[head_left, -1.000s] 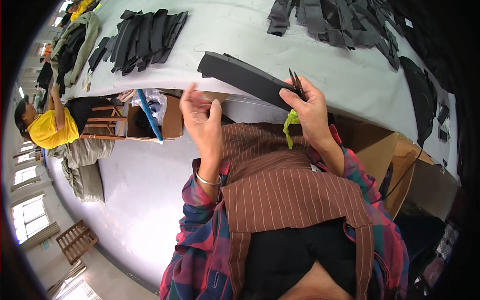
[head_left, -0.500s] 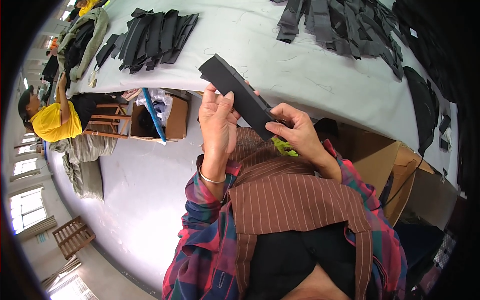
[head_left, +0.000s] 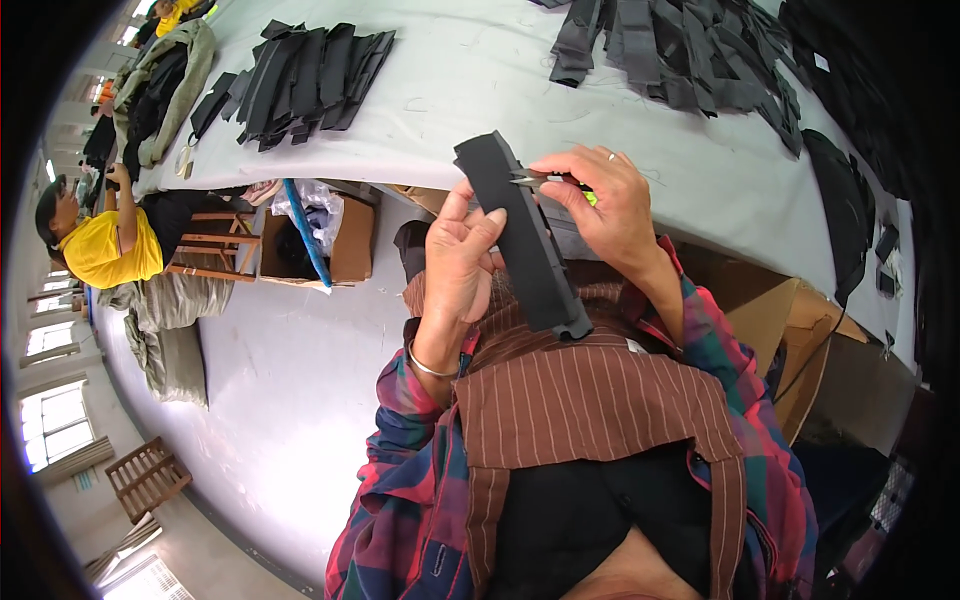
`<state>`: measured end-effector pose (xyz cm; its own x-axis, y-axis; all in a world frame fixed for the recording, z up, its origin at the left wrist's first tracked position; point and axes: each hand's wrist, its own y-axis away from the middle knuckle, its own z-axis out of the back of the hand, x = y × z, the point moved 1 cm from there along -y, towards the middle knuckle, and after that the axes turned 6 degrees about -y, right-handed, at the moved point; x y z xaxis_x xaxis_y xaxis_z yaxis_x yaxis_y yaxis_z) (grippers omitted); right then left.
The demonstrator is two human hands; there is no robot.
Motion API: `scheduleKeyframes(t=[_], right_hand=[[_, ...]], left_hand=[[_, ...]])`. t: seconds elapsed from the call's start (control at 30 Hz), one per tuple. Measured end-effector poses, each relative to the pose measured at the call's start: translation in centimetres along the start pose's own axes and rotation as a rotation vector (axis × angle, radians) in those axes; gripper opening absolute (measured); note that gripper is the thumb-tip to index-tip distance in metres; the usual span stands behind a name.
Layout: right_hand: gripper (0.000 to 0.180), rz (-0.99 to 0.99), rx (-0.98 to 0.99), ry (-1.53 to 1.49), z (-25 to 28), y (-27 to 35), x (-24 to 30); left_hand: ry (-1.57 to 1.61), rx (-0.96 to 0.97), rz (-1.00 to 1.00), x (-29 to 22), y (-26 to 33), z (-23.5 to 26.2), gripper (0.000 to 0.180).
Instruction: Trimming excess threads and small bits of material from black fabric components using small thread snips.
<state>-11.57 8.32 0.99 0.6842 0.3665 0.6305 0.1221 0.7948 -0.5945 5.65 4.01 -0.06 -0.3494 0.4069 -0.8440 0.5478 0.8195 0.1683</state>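
Observation:
My left hand (head_left: 462, 254) grips a long black fabric piece (head_left: 520, 255), which tilts down toward my apron. Its thumb lies on the front face and the other fingers are mostly behind it. In my right hand (head_left: 604, 204) are thread snips (head_left: 540, 180), closed in the fingers. The metal tips touch or nearly touch the upper right edge of the fabric piece; I cannot tell whether a thread is between the blades. A bit of yellow-green shows by the right fingers.
On the pale-covered table (head_left: 430, 130) lie a stack of black fabric pieces (head_left: 310, 80) and a heap of dark strips (head_left: 680, 50). Below are an open cardboard box (head_left: 355, 235) at left and another box (head_left: 745, 305) at right. A co-worker in yellow (head_left: 115, 245) sits far left.
The fabric piece has moved right and down and turned steeper. My right hand has let go of its lower end and risen, now with snips showing at its upper edge.

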Motion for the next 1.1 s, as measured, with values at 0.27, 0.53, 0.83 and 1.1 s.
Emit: scheduleKeyframes(t=[0.27,0.53,0.83,1.1], right_hand=[[0.016,-0.078,-0.008,-0.099,0.4,-0.7,0.3],[0.016,0.062,0.069,0.060,1.0,-1.1,-0.9],[0.019,0.169,0.159,0.064,2.4,-1.6,-1.6],[0.014,0.156,0.178,0.060,2.4,-1.1,-2.1]], left_hand=[[-0.236,0.036,-0.015,1.2,0.0,1.1,0.067],[-0.223,0.131,0.144,1.7,0.3,1.3,0.068],[-0.191,0.259,0.215,0.3,0.5,0.6,0.069],[-0.248,0.291,0.251,0.4,0.5,1.0,0.069]])
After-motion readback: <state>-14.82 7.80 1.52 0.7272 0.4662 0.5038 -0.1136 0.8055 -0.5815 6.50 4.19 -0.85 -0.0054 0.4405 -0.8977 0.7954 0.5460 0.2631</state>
